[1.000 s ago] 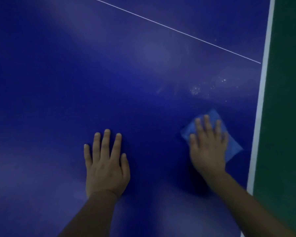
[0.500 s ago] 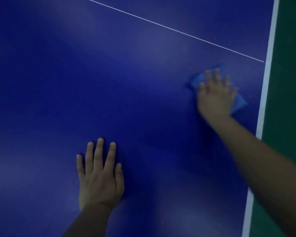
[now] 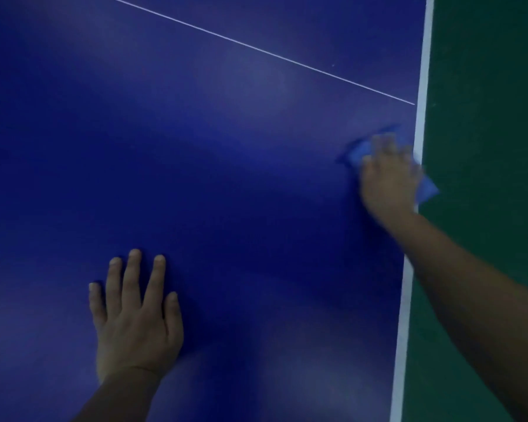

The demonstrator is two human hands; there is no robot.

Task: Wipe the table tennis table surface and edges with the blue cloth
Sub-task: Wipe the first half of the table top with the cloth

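Right hand (image 3: 389, 181) is pressing flat on the blue cloth (image 3: 427, 188), middle right of frame, fingers look extended but blurred, so exact finger lie is hard to tell. The cloth is sitting under the palm, right at the counter's white side edge stripe (image 3: 421, 117); one corner is poking out past the stripe over the green floor (image 3: 485, 147), another showing at the hand's upper left. Left hand (image 3: 134, 318) is lying palm down, fingers spread, on the blue counter (image 3: 195, 147) at lower left, holding nothing, well apart from the cloth. White centre line (image 3: 256, 50) is running diagonally across the top of frame, ending at the stripe just above the cloth. Key relation: cloth is directly beneath the right hand, and the edge stripe's long axis is running top to bottom of frame alongside it. Likely the edge pass calls for sliding along that stripe; right hand is the nearer one by far.
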